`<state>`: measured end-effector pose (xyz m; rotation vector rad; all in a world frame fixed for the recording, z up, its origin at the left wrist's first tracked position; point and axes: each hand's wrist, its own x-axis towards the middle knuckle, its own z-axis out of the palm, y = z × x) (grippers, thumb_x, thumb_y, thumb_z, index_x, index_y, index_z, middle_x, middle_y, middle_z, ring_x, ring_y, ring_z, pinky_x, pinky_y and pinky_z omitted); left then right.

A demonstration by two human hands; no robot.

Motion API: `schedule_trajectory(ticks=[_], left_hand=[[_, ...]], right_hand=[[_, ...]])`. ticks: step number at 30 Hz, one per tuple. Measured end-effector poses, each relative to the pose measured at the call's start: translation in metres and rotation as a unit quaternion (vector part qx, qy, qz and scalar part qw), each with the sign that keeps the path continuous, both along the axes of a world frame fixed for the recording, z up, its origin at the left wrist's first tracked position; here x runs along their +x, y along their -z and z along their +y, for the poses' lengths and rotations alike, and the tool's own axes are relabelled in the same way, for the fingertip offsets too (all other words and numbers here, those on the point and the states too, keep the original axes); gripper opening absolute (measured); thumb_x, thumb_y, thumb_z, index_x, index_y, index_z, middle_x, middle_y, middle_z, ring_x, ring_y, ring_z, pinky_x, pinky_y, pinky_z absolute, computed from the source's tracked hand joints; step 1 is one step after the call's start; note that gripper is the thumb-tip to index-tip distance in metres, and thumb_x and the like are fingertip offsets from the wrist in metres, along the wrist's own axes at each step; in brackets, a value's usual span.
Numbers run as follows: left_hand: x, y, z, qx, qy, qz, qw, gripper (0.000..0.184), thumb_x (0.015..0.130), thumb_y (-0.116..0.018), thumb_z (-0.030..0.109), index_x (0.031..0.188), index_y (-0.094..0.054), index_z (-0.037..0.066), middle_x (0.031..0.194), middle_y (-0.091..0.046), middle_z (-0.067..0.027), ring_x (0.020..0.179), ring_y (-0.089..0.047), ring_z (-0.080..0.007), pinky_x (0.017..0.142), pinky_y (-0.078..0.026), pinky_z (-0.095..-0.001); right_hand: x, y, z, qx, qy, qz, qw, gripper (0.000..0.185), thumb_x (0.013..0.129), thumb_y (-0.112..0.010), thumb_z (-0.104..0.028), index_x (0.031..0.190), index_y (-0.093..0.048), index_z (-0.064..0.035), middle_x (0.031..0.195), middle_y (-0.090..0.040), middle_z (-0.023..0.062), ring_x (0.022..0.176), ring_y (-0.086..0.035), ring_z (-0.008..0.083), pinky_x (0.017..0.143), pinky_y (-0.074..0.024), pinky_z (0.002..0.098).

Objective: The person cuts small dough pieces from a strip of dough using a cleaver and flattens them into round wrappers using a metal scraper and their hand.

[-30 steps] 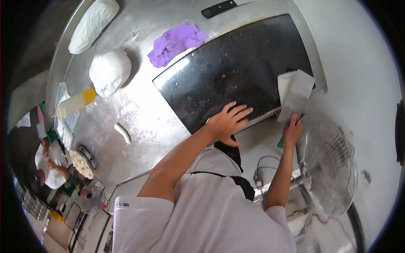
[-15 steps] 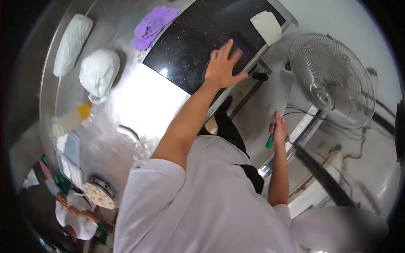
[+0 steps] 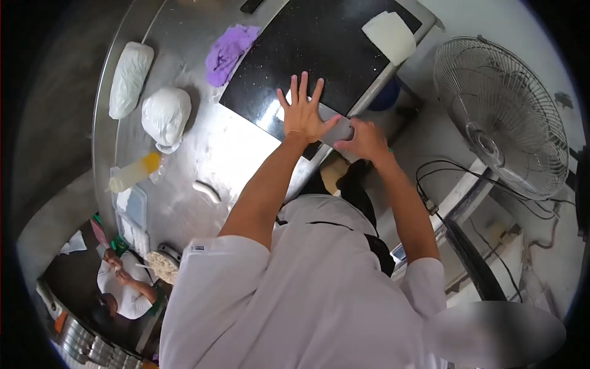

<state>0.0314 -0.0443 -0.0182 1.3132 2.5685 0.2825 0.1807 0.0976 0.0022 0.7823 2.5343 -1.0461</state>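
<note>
A cleaver (image 3: 335, 130) with a broad metal blade lies flat on the black board (image 3: 319, 37), near its front edge. My left hand (image 3: 301, 117) is spread flat on top of the blade, fingers apart. At the handle end, my right hand (image 3: 367, 141) is closed around the cleaver; a bit of green shows beside the wrist, and the rest of the handle is hidden. To the left, a short white roll (image 3: 206, 190), like dough, rests on the metal table (image 3: 184, 227). A folded white cloth-like piece (image 3: 390, 37) sits at the board's far right corner.
A purple cloth (image 3: 230, 54) lies left of the board. Farther left are two white plastic-wrapped bundles (image 3: 166, 115) and a yellow-capped bottle (image 3: 135, 172). A large fan (image 3: 501, 117) stands at the right. Another person (image 3: 126, 286) is at lower left.
My right hand has swung the cleaver from beside the table up onto the board. My left hand has moved left and toward me, now pressing on the blade.
</note>
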Motion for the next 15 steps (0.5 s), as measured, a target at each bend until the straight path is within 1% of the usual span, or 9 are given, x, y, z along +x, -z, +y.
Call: schedule_trajectory(ticks=[1, 4, 5, 6, 7, 10, 12, 13, 15], left_hand=[[-0.009, 0.0, 0.011, -0.017, -0.006, 0.0, 1.0, 0.104, 0.079, -0.063, 0.075, 0.163, -0.029, 0.025, 0.172, -0.012, -0.0148, 0.158, -0.007, -0.0381, 0.121, -0.004, -0.0699], [-0.025, 0.002, 0.026, -0.029, -0.003, 0.005, 1.0, 0.104, 0.08, -0.063, 0.074, 0.163, -0.029, 0.023, 0.172, -0.012, -0.0153, 0.158, -0.007, -0.0379, 0.121, -0.006, -0.0689], [-0.031, 0.004, 0.033, -0.002, -0.002, 0.026, 1.0, 0.103, 0.08, -0.063, 0.073, 0.163, -0.029, 0.022, 0.171, -0.013, -0.0159, 0.158, -0.008, -0.0381, 0.121, -0.006, -0.0684], [-0.039, 0.006, 0.044, 0.032, 0.002, 0.053, 0.998, 0.103, 0.08, -0.064, 0.073, 0.162, -0.03, 0.021, 0.171, -0.015, -0.0165, 0.158, -0.008, -0.0383, 0.121, -0.007, -0.0678], [-0.047, 0.006, 0.053, 0.061, 0.016, 0.072, 0.995, 0.099, 0.08, -0.067, 0.069, 0.16, -0.033, 0.021, 0.17, -0.019, -0.0165, 0.157, -0.014, -0.0383, 0.121, -0.012, -0.0668], [-0.049, 0.009, 0.058, 0.051, 0.041, 0.055, 0.996, 0.1, 0.077, -0.07, 0.062, 0.16, -0.035, 0.018, 0.17, -0.019, -0.0164, 0.157, -0.013, -0.0375, 0.122, -0.01, -0.0657], [-0.026, 0.004, 0.039, 0.02, 0.043, 0.051, 0.998, 0.104, 0.074, -0.071, 0.062, 0.16, -0.034, 0.017, 0.17, -0.017, -0.016, 0.158, -0.011, -0.037, 0.122, -0.009, -0.0661], [-0.017, -0.003, 0.033, -0.015, 0.037, 0.033, 0.999, 0.105, 0.072, -0.071, 0.062, 0.16, -0.034, 0.018, 0.171, -0.016, -0.0154, 0.158, -0.009, -0.0371, 0.121, -0.008, -0.0681], [-0.024, -0.004, 0.042, -0.013, 0.048, 0.01, 0.999, 0.105, 0.072, -0.071, 0.062, 0.161, -0.034, 0.022, 0.171, -0.016, -0.0138, 0.158, -0.009, -0.038, 0.119, -0.007, -0.072]], right_hand=[[-0.007, -0.011, 0.003, 0.012, -0.007, -0.025, 1.0, 0.065, 0.068, -0.088, -0.052, 0.099, -0.066, 0.0, 0.096, -0.073, 0.0254, 0.095, -0.071, 0.0439, 0.081, -0.0565, 0.0511], [-0.015, -0.001, 0.011, 0.028, 0.017, 0.031, 0.999, 0.066, 0.066, -0.089, -0.052, 0.1, -0.066, 0.0, 0.096, -0.072, 0.028, 0.096, -0.071, 0.0451, 0.083, -0.057, 0.051], [-0.018, 0.002, 0.016, 0.04, 0.013, 0.028, 0.999, 0.07, 0.066, -0.089, -0.052, 0.106, -0.066, 0.0006, 0.095, -0.072, 0.0295, 0.097, -0.071, 0.0455, 0.085, -0.0574, 0.0507], [-0.024, -0.001, 0.02, 0.041, 0.023, 0.031, 0.998, 0.07, 0.066, -0.089, -0.052, 0.106, -0.066, 0.0006, 0.095, -0.072, 0.0295, 0.097, -0.071, 0.0455, 0.085, -0.0574, 0.0507], [-0.03, -0.004, 0.025, 0.059, 0.029, 0.036, 0.997, 0.069, 0.066, -0.089, -0.051, 0.104, -0.065, 0.0009, 0.095, -0.072, 0.0288, 0.095, -0.071, 0.0453, 0.083, -0.0572, 0.0514], [-0.023, 0.003, 0.016, 0.064, 0.04, 0.032, 0.997, 0.067, 0.067, -0.09, -0.05, 0.1, -0.064, 0.0016, 0.094, -0.072, 0.0283, 0.095, -0.071, 0.045, 0.082, -0.0568, 0.0525], [-0.001, 0.015, 0.005, -0.063, 0.025, 0.06, 0.996, 0.074, 0.066, -0.092, -0.047, 0.114, -0.063, 0.0011, 0.1, -0.072, 0.0284, 0.099, -0.072, 0.044, 0.087, -0.0573, 0.0505], [0.003, 0.01, -0.001, -0.062, 0.025, 0.062, 0.996, 0.074, 0.066, -0.092, -0.047, 0.114, -0.063, 0.0011, 0.1, -0.072, 0.0284, 0.099, -0.072, 0.044, 0.087, -0.0573, 0.0505], [-0.002, -0.001, -0.006, -0.023, 0.027, -0.04, 0.999, 0.077, 0.065, -0.093, -0.044, 0.116, -0.06, 0.0035, 0.1, -0.072, 0.0292, 0.099, -0.071, 0.0457, 0.087, -0.0572, 0.0507]])
